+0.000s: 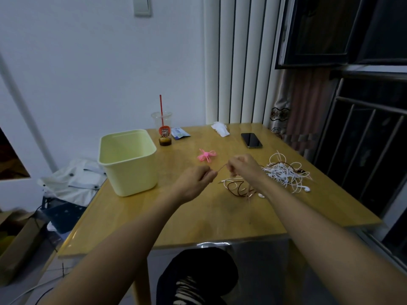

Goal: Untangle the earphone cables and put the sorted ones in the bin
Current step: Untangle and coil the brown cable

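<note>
Stretching above the table (198, 221), a thin brown earphone cable (221, 167) runs between the left hand (198, 179) and the right hand (242, 167); each grip is pinched closed on it. Its other loops lie on the table under the right wrist, beside a tangle of white earphones (284, 172). A coiled pink cable (206, 155) lies just beyond the hands. The pale yellow bin (127, 159) stands at left; a phone (251, 140), a drink cup (164, 130) and a tissue (220, 128) sit farther back.
</note>
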The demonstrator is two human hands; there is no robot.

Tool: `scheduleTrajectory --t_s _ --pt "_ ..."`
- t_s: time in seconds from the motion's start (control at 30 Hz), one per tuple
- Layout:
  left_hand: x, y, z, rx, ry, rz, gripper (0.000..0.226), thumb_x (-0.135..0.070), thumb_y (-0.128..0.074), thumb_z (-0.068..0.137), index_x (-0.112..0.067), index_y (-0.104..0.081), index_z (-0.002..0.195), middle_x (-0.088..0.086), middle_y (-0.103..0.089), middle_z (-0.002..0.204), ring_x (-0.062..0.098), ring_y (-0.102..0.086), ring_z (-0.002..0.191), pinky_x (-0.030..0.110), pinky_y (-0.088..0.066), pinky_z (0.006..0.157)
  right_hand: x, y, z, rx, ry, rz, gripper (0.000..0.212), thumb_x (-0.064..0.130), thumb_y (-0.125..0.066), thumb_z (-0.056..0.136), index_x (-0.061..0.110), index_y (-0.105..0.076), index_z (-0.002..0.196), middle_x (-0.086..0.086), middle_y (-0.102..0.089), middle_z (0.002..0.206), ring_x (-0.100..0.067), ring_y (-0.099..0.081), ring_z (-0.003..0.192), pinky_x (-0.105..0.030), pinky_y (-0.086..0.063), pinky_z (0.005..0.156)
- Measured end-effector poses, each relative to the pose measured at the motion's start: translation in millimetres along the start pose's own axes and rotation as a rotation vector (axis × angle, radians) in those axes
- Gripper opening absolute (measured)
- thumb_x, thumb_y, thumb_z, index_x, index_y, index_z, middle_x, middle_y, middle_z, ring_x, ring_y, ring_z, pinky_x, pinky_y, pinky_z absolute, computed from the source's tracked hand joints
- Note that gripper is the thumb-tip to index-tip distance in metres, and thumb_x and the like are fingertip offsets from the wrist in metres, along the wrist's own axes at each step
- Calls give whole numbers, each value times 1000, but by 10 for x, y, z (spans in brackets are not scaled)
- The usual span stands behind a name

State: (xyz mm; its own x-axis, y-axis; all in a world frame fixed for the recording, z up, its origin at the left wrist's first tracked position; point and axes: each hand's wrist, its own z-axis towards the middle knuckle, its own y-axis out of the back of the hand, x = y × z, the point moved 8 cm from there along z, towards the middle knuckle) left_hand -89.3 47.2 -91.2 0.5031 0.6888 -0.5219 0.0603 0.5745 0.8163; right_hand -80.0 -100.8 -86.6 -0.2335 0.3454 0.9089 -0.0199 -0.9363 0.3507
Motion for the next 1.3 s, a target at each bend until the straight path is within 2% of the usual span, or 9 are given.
scheduleTrajectory --t_s 0.13,0.37,0.5,0.63,0.77,0.93,1.03,1.1,1.3 --pt "-22 -19 -59 119 75 -510 35 -29 -46 103 -4 -57 81 4 -48 63 11 -47 54 23 -44 56 -109 104 20 -97 -9 30 30 14 -54 95 12 -60 66 -2 -41 57 -16 -39 53 -27 -37 52" --pt "507 264 -19 -556 421 -1620 34 -1 -36 98 -15 -38 67 -4 -33 47 11 -34 38 20 -34 42 -540 56 -183 132 -334 -46 64 56 -35 101 8 -65 71 7 -38 46 -6 -33 41 -19 -30 44" --pt "762 222 -147 -684 590 -1509 34 0 -33 100 -12 -41 70 -1 -42 44 12 -38 42 19 -36 40 -730 570 -201 -285 -410 -246 43 38 -47 99 11 -67 71 -2 -55 63 -20 -52 60 -23 -34 52" --pt "615 89 -198 -450 620 -1109 30 14 -32 92 -6 -45 74 11 -44 59 17 -42 48 28 -37 49 -590 613 -89 -333 -309 -612 26 26 -50 97 15 -67 113 -7 -67 108 -29 -61 101 -37 -50 80" --pt "290 56 -176 -279 551 -858 23 -3 -39 99 -7 -49 79 10 -45 61 18 -43 51 25 -38 45 0 299 11 -335 71 -387 37 9 -52 96 15 -56 132 -4 -49 139 -21 -43 132 -36 -36 110" --pt "93 -7 -125 -157 457 -741 34 -25 -44 103 -12 -46 72 5 -41 59 12 -41 45 22 -36 44 240 -278 13 91 42 -34 38 19 -44 103 17 -47 141 5 -49 137 -7 -47 120 -20 -40 91" --pt "73 9 -143 -142 449 -929 34 -24 -47 101 -14 -48 69 2 -38 55 11 -41 43 21 -37 45 171 -404 -4 241 2 -118 29 15 -43 104 8 -57 129 3 -61 98 -4 -57 76 -13 -42 61" --pt "80 -36 -127 -82 469 -1218 33 -26 -45 102 -17 -46 70 -2 -35 53 11 -39 45 22 -38 50 100 -329 10 202 30 -95 26 17 -45 104 5 -66 112 5 -49 69 -2 -44 54 -16 -35 51" --pt "11 80 -15 -311 360 -1852 31 -25 -33 107 -6 -51 90 9 -64 81 18 -68 67 29 -53 70 -254 -276 -44 139 -161 132 32 28 -40 106 11 -63 90 3 -32 61 -5 -25 46 -19 -19 43"
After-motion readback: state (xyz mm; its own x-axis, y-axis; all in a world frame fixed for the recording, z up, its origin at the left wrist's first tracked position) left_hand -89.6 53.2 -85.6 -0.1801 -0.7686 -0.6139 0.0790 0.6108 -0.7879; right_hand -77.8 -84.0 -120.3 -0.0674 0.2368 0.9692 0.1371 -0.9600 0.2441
